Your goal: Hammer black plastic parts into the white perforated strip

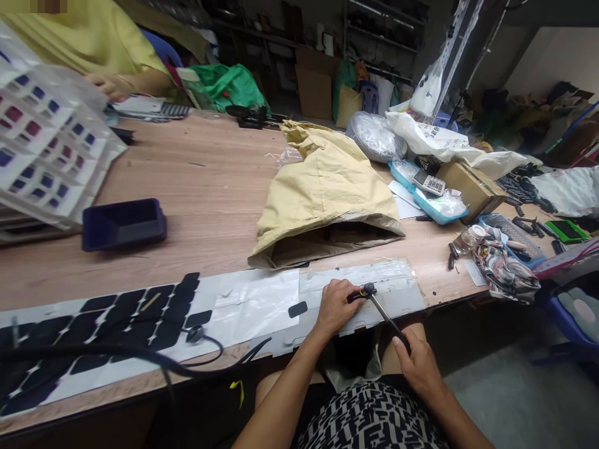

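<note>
Along the near edge of the wooden table (pixel 210 181) lies a white plastic sheet (pixel 262 299) with black die-cut pads (pixel 140 318) at its left end. Near its right end the left hand (pixel 334 305) curls shut, pinching a short black piece (pixel 354 296). A slim metal-headed hammer (pixel 381 310) touches it, and the right hand (pixel 418 368) is closed round the handle.

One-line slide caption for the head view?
Right hand grips a small hammer, its head at a black piece held by the left hand over a white sheet, a yellow sack behind.
</note>
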Demonstrator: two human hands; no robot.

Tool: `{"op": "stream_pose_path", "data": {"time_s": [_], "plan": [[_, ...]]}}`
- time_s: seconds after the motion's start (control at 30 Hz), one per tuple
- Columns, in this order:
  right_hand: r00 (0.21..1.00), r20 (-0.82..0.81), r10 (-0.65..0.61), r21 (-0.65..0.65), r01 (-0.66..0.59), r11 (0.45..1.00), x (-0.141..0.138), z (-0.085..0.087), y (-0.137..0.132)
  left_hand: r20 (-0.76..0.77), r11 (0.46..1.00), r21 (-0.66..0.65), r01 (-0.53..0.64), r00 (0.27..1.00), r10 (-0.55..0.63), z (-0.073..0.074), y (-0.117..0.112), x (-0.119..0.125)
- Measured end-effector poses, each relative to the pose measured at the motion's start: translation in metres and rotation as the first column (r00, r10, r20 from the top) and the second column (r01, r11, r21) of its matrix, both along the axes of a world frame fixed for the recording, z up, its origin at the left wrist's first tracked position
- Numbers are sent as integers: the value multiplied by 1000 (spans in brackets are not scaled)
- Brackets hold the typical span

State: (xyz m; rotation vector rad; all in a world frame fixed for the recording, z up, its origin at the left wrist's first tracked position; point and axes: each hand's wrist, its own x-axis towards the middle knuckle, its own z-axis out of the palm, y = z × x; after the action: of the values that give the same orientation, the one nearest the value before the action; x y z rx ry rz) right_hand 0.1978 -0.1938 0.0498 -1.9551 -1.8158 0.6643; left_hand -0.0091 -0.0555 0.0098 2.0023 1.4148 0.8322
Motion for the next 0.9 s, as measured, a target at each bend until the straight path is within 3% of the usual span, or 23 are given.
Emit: {"op": "stream_pose_path", "data": {"time_s": [0.1,0.27,0.43,0.53,0.67,0.8,0.9], "plan": [[998,-26,-52,-13,52,999,4,-1,1,1,1000,-6,-1,1000,1,0,0,0],[965,-24,-261,-4,261,965,29,1,11,5,1000,5,10,1000,-10,-3,1,0],[915,-5,-404,-22,404,914,61,-13,20,90,995,57,76,993,-81,1,-2,-4],[907,29,-420,-42,420,906,70,-26,22,132,980,110,168,975,-182,5,-16,-11],[915,46,-401,-35,402,915,70,-37,21,74,942,192,275,953,-293,3,-48,-20],[912,48,-407,-18,409,913,68,-39,21,-51,935,261,240,971,-235,-6,-74,-21],[914,61,-402,-15,404,915,68,-37,22,-61,942,270,200,980,-190,-5,-76,-17]]}}
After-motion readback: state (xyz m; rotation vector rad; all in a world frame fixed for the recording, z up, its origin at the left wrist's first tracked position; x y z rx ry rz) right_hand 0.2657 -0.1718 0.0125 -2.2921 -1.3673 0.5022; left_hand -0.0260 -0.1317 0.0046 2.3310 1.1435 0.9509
